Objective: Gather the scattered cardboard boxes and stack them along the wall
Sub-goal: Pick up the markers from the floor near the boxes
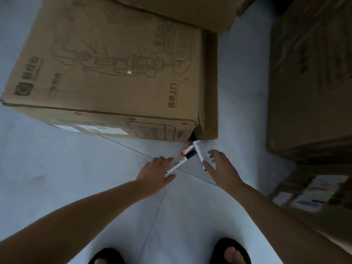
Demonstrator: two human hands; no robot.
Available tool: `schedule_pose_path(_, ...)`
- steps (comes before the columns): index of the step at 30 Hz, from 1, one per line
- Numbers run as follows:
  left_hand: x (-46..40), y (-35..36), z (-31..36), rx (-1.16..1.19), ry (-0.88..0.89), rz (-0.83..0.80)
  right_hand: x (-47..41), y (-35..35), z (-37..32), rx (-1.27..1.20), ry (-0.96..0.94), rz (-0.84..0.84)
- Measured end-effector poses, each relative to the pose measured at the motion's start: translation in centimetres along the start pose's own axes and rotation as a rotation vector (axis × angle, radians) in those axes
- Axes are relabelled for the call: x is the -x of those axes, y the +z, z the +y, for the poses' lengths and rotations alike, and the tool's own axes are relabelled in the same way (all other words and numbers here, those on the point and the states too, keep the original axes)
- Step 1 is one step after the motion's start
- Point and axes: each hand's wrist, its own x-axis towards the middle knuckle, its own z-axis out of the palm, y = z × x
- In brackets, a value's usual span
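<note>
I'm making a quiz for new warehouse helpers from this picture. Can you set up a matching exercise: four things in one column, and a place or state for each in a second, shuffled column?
Things:
1. large printed cardboard box
2. marker pens
3. left hand
4. labelled cardboard box

Places or states:
A. lower right edge of the view, white stickers on it
B. on the floor at the torn corner of a box
C. upper left, line drawing on its top face
D. reaching down, touching a pen

Pairs: 1-C, 2-B, 3-D, 4-A
</note>
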Motion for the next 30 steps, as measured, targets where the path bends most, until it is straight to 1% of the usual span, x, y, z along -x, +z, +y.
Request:
schedule_pose_path(4,-2.4,2.5,-0.6,-0.2,0.052,0.005,-2.9,2.1,0.9,-0.001,-0.024,0.035)
schedule_pose_path(7,-2.4,3.3,-1.1,-0.272,0.11,0.003,-3.8,2.3,0.5,0.118,-0.065,0.022)
schedule_pose_path(13,-0.5,3.7,-2.7,-0.241,0.165,-0.074,-4.0,2.3,0.7,0.145,-0.002,-0.037)
schedule_pose_path(14,-0.1,3.7,-3.2,-0.212,0.174,-0.081,-3.8,2.4,0.9,0.115,0.02,-0.012)
schedule_pose_path(16,0.6,3.4,-4.2,-0.133,0.187,-0.061,-3.0,2.4,1.1,-0.032,0.074,0.072)
schedule_pose_path(18,1.3,2.7,-5.2,-0.062,0.146,-0.02,-2.5,2.6,0.7,-0.196,0.127,0.159)
schedule_pose_path(20,2.2,1.8,-5.9,-0.014,0.061,0.008,-2.6,2.9,-0.6,-0.276,0.143,0.215)
schedule_pose_path(23,3.9,1.2,-7.1,0.001,-0.023,0.051,-3.9,3.7,-3.3,-0.378,0.173,0.193)
schedule_pose_path(26,5.3,1.3,-8.2,0.034,-0.064,0.082,-5.7,4.5,-5.2,-0.504,0.316,0.185)
schedule_pose_path(30,6.4,2.0,-8.7,0.101,-0.134,0.122,-6.8,5.4,-5.3,-0.457,0.403,0.201)
